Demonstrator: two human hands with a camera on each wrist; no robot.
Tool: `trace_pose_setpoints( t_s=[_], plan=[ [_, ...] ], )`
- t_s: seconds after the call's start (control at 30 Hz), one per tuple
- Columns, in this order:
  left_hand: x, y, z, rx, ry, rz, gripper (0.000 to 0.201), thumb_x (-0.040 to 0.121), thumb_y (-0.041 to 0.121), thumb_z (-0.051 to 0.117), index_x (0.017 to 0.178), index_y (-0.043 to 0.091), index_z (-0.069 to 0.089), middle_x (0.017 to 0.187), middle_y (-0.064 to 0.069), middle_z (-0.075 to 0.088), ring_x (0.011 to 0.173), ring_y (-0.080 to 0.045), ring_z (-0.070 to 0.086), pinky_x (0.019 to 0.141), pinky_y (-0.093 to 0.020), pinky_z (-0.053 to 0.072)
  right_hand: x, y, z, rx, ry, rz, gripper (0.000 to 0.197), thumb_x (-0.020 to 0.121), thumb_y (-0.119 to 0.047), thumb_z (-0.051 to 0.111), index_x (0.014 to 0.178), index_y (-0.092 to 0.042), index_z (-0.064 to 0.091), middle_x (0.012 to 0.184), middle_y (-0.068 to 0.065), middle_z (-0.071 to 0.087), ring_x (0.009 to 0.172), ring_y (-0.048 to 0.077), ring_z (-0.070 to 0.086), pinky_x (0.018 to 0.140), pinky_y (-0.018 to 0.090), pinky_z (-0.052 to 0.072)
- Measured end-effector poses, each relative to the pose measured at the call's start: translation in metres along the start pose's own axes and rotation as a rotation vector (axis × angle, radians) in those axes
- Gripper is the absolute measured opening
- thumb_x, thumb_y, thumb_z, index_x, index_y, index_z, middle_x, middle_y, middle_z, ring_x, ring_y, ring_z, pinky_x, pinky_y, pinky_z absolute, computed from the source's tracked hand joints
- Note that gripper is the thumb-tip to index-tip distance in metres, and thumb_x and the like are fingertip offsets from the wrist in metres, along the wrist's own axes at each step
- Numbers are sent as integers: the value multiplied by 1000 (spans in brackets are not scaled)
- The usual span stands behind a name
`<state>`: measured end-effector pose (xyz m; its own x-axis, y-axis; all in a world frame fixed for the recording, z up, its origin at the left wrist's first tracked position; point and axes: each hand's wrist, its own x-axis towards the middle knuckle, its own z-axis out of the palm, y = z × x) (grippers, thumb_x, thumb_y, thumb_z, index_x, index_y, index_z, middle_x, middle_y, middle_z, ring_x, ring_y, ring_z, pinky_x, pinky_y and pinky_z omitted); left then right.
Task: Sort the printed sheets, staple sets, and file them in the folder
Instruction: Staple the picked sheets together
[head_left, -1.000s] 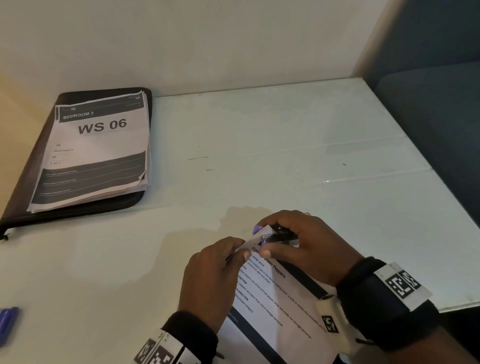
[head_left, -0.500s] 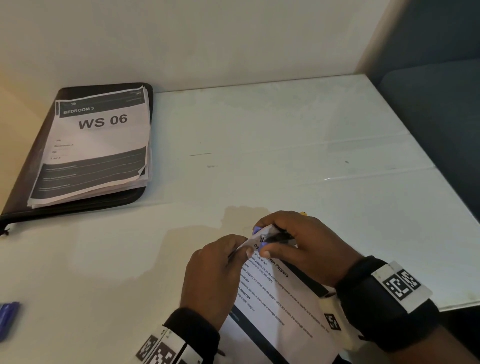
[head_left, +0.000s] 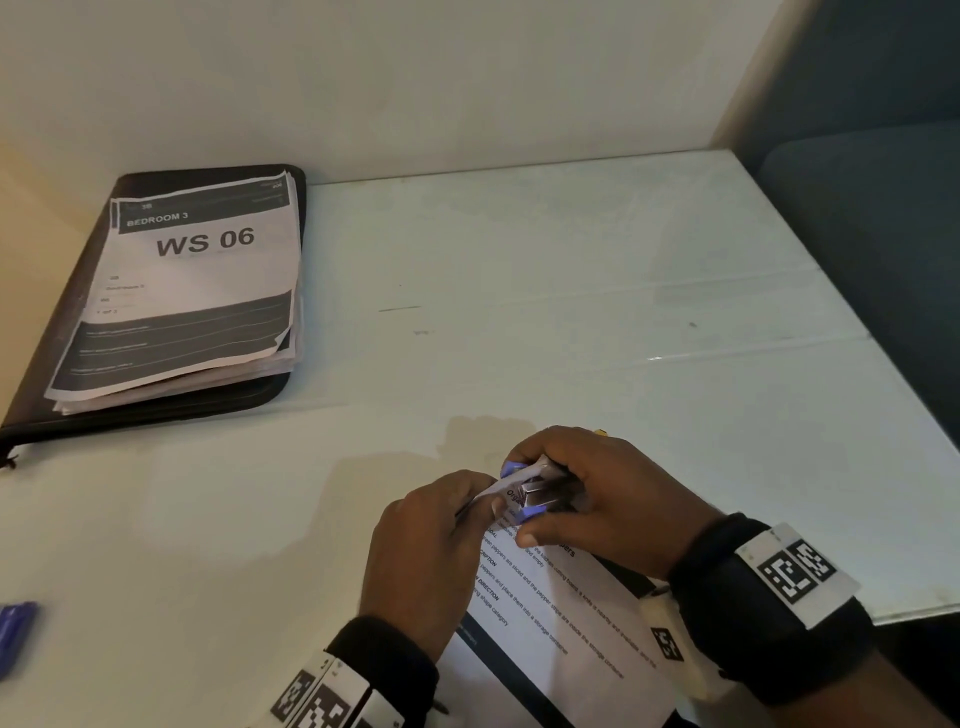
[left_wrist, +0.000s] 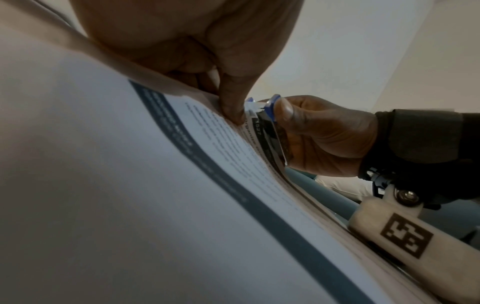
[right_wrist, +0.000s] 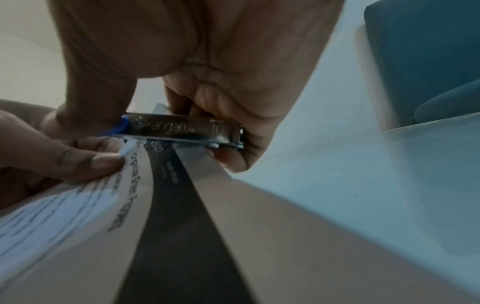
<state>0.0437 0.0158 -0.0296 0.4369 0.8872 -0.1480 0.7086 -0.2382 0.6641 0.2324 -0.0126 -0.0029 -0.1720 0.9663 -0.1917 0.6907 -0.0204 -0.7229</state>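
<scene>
Two hands, close together at the near edge of a white tabletop (head_left: 571, 291). Right hand (head_left: 597, 493): fingers curled around a small metal stapler (head_left: 545, 493), clamped over the top corner of a set of printed sheets (head_left: 561, 613). Left hand (head_left: 431, 551): thumb and fingers pinching the same corner, just beside the stapler. Black folder (head_left: 156, 410), far left by the wall, carrying a paper stack (head_left: 192, 291) headed "WS 06". Blue object (head_left: 15, 634), left edge, unidentifiable. Dark blue seat (head_left: 883, 234), right of the tabletop.

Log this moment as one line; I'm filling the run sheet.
step: stapling | right hand: grips stapler on sheets corner | left hand: pinches corner | folder: stack on top
</scene>
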Motion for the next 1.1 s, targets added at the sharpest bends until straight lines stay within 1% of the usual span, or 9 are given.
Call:
trace_pose_setpoints(
  t_s=[0.27, 0.4, 0.67, 0.73, 0.8, 0.87, 0.93, 1.0, 1.1],
  plan=[
    [1, 0, 0, 4, 3, 7, 21, 96, 41, 46, 102, 32, 65, 78, 17, 58, 69, -4, 53, 61, -3, 33, 1, 5, 1, 20, 79, 11, 39, 75, -44, 75, 110, -35, 63, 101, -18, 65, 95, 2, 57, 83, 26, 48],
    [0, 0, 1, -5, -1, 15, 21, 95, 43, 47, 99, 33, 65, 78, 16, 61, 70, -5, 55, 62, -5, 35, 0, 5, 0, 40, 99, 25, 41, 73, -49, 70, 111, -35, 64, 103, -17, 68, 95, 0, 59, 86, 23, 49],
    [2, 1, 2, -10, -33, 19, 7, 95, 40, 46, 95, 39, 54, 79, 21, 56, 72, 0, 53, 67, -2, 35, 0, 5, -1, 54, 112, 35, 29, 75, -37, 79, 101, -34, 68, 96, -17, 70, 90, 1, 62, 82, 26, 52],
    [2, 1, 2, -55, -37, 29, 19, 93, 49, 41, 99, 38, 56, 84, 21, 59, 77, 0, 56, 73, -6, 41, 1, 4, 0, 54, 127, 34, 28, 74, -38, 79, 99, -32, 69, 94, -16, 70, 88, 1, 63, 80, 28, 53],
    [2, 6, 1, -192, -34, 14, 43, 87, 66, 39, 114, 37, 56, 100, 23, 62, 90, 2, 58, 85, -13, 47, 1, 4, 2, 65, 148, 19, 26, 73, -39, 77, 97, -30, 70, 90, -14, 71, 84, 4, 63, 77, 31, 53],
    [2, 11, 0, -273, -56, 24, 63, 73, 79, 44, 127, 46, 46, 114, 31, 55, 103, 9, 53, 92, -10, 41, 2, 4, 4, 57, 165, 3, 26, 74, -44, 71, 95, -29, 71, 87, -10, 71, 81, 6, 64, 74, 33, 53],
    [4, 15, 1, -256, -84, 75, 61, 63, 77, 54, 118, 57, 39, 112, 41, 45, 103, 22, 46, 86, 2, 33, 3, 4, 5, 45, 168, -6, 24, 77, -43, 70, 94, -26, 70, 85, -8, 71, 80, 8, 64, 74, 35, 53],
    [7, 16, 2, -265, -77, 85, 51, 62, 68, 62, 107, 60, 38, 103, 45, 46, 98, 27, 44, 80, 7, 30, 3, 5, 5, 32, 173, -10, 24, 79, -42, 73, 94, -24, 71, 85, -7, 71, 79, 8, 64, 74, 32, 53],
    [9, 15, 4, -273, -54, 123, 56, 61, 70, 63, 112, 51, 51, 106, 36, 60, 102, 16, 52, 83, 2, 36, 0, 7, 3, 39, 181, -9, 18, 79, -37, 74, 91, -25, 71, 81, -8, 71, 76, 7, 63, 70, 30, 52]
  ],
)
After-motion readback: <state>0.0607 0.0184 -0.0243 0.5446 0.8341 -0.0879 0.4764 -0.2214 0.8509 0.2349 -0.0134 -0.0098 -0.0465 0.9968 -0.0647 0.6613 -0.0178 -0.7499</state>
